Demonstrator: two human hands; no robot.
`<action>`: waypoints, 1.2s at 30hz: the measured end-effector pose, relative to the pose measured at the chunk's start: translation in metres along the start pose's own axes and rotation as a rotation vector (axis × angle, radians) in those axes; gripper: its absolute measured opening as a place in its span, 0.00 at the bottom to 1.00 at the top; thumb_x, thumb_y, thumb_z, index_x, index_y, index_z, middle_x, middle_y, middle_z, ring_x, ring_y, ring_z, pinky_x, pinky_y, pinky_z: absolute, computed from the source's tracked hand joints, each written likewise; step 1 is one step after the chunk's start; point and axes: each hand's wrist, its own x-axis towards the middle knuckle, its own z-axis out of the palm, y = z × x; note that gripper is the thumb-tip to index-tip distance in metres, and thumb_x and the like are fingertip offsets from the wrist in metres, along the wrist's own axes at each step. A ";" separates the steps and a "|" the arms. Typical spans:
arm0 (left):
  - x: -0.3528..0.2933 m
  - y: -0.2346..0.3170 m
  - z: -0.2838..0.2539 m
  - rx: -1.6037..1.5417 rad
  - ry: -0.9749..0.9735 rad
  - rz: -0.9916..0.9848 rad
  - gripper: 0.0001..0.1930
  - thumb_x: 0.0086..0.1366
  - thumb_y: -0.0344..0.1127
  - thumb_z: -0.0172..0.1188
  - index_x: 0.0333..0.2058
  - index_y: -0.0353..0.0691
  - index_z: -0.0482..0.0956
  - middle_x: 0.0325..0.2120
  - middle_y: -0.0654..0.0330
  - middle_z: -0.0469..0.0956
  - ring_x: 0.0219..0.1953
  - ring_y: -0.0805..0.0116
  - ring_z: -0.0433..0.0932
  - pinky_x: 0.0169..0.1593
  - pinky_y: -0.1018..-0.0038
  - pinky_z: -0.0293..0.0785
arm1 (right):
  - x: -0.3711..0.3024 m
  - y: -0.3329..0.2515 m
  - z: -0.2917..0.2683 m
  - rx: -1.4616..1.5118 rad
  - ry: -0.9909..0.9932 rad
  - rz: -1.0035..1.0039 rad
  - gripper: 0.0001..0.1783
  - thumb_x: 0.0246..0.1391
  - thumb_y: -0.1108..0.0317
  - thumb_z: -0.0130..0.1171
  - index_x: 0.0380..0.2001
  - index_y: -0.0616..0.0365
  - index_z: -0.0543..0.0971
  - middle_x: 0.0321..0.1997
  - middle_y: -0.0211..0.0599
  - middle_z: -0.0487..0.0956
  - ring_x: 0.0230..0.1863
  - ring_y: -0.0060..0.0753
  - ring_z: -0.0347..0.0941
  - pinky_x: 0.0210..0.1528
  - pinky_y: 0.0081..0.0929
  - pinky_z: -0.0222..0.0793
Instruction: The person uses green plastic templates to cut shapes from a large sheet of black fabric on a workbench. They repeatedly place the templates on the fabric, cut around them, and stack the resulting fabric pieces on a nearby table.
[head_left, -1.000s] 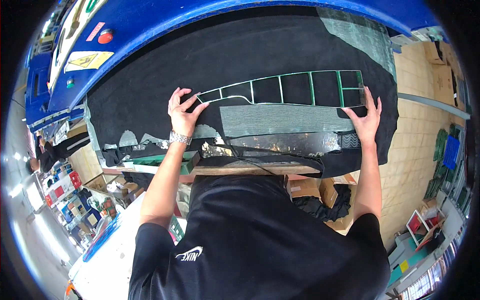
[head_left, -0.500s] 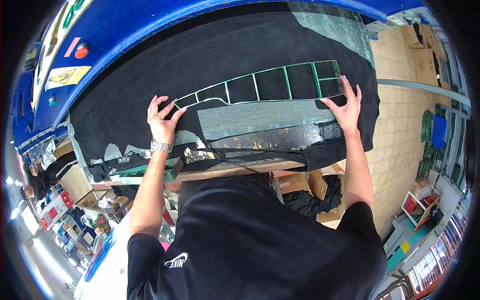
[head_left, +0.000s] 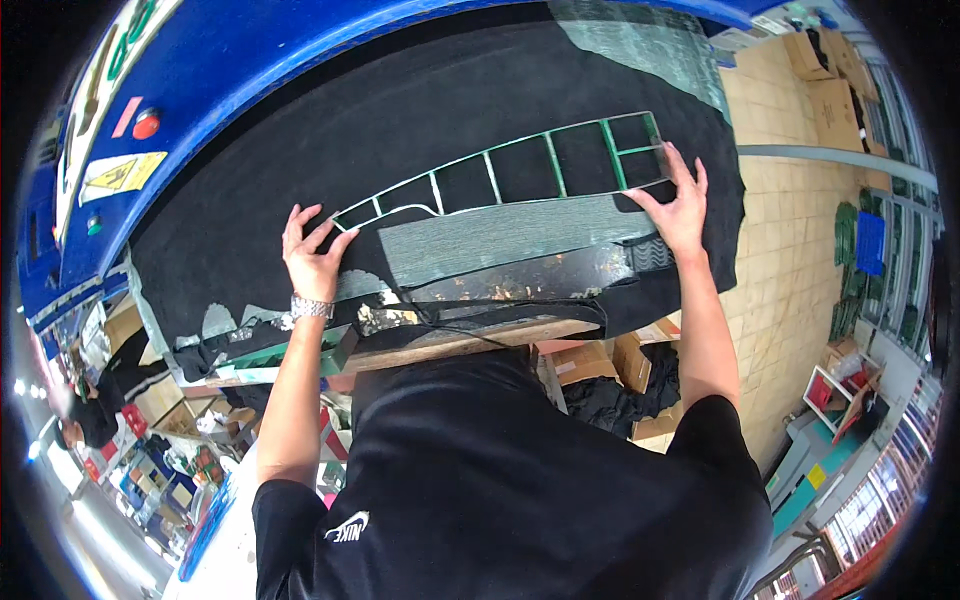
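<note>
A long, tapering metal cutting die with green-painted cross bars lies on a black sheet of leather or cloth. My left hand pinches its narrow end between thumb and fingers. At the wide end, my right hand grips the die, thumb on the near edge and fingers round the end. Just nearer than the die, a cut-out gap in the sheet bares a grey-green ribbed board. The die's near edge runs close along that gap.
A blue machine with a red button curves around the far and left sides. A green tray sits by my left forearm. Cardboard boxes with black scraps stand below the table edge. A grey rail crosses at right.
The whole view has turned and shifted slightly. Both hands keep their hold on the die, which stays beside the gap with little visible movement on the sheet.
</note>
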 end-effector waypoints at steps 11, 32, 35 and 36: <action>0.001 -0.002 0.004 -0.017 0.014 -0.017 0.18 0.47 0.36 0.79 0.37 0.38 0.89 0.51 0.56 0.81 0.63 0.48 0.71 0.64 0.56 0.68 | 0.001 -0.001 -0.002 0.000 0.026 -0.010 0.50 0.37 0.47 0.79 0.62 0.58 0.73 0.64 0.43 0.76 0.67 0.36 0.71 0.77 0.50 0.41; -0.013 -0.007 -0.157 -0.222 -1.273 -0.320 0.21 0.61 0.46 0.71 0.44 0.34 0.84 0.41 0.53 0.85 0.45 0.60 0.83 0.50 0.65 0.77 | 0.000 -0.006 -0.012 0.186 0.002 0.025 0.41 0.51 0.57 0.70 0.66 0.57 0.68 0.60 0.45 0.80 0.65 0.42 0.72 0.78 0.49 0.41; -0.027 -0.027 -0.153 -0.269 -1.329 -0.272 0.16 0.62 0.43 0.71 0.40 0.36 0.86 0.33 0.56 0.86 0.36 0.64 0.83 0.44 0.67 0.78 | 0.001 -0.003 -0.008 0.250 0.092 -0.010 0.36 0.56 0.59 0.65 0.66 0.57 0.68 0.59 0.42 0.80 0.65 0.46 0.72 0.77 0.50 0.45; -0.030 -0.028 -0.152 -0.242 -1.340 -0.231 0.14 0.63 0.42 0.70 0.39 0.36 0.86 0.33 0.55 0.86 0.36 0.65 0.83 0.42 0.67 0.77 | 0.001 -0.005 -0.010 0.257 0.103 0.001 0.35 0.56 0.61 0.66 0.65 0.58 0.69 0.59 0.44 0.80 0.65 0.44 0.73 0.74 0.46 0.53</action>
